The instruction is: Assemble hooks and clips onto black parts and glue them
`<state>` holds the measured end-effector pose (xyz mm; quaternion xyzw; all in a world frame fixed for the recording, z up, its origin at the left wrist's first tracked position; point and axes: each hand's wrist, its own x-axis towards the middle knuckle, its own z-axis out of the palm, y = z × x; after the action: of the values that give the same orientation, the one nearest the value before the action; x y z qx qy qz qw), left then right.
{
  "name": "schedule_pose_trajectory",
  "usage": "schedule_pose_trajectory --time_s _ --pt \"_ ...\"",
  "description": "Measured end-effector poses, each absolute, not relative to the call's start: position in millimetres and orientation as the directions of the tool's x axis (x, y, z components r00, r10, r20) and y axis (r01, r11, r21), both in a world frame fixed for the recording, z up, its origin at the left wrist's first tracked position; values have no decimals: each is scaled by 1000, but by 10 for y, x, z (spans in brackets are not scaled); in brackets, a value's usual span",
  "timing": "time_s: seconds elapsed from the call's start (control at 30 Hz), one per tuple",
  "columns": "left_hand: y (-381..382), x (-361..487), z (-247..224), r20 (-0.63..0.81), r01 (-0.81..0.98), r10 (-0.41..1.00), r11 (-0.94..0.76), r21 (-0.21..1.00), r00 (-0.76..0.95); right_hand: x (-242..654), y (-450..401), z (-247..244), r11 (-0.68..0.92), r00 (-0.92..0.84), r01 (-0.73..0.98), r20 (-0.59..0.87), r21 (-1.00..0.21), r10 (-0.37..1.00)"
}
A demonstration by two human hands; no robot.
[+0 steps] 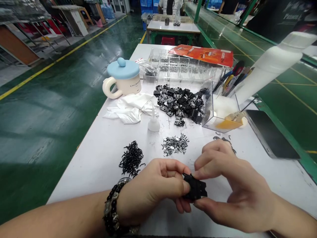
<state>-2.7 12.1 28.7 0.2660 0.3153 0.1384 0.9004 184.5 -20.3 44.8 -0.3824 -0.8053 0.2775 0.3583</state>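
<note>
A small black plastic part with a notched right end is held between my two hands just above the white table. My left hand, with a beaded bracelet at the wrist, pinches its left side between thumb and fingers. The thumb and fingers of my right hand grip its right side from above and below. Beyond my hands lies a pile of small silvery metal pieces. Left of it is a heap of thin black curved pieces. Farther back is a large pile of black parts with metal bits.
A small white nozzle bottle, a white cloth and a lidded mug stand left of the piles. On the right are a clear tool holder, a white bottle and a phone. A divided clear tray sits behind.
</note>
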Motion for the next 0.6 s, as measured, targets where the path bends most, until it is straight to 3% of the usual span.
schedule_pose_trajectory --time_s 0.27,0.43,0.5,0.6 --pt "134 -15 298 -503 -56 447 786 616 739 1840 -241 434 519 -432 451 332 -726 839" --pt "108 -20 300 -526 -43 452 786 616 720 1939 -189 511 576 -480 505 346 -642 806" --pt "108 -19 297 -552 -30 458 788 616 696 2074 -138 567 575 -354 551 455 -605 817" --pt "124 -15 298 -583 -4 471 780 626 661 2368 -15 621 496 85 686 736 -532 671"
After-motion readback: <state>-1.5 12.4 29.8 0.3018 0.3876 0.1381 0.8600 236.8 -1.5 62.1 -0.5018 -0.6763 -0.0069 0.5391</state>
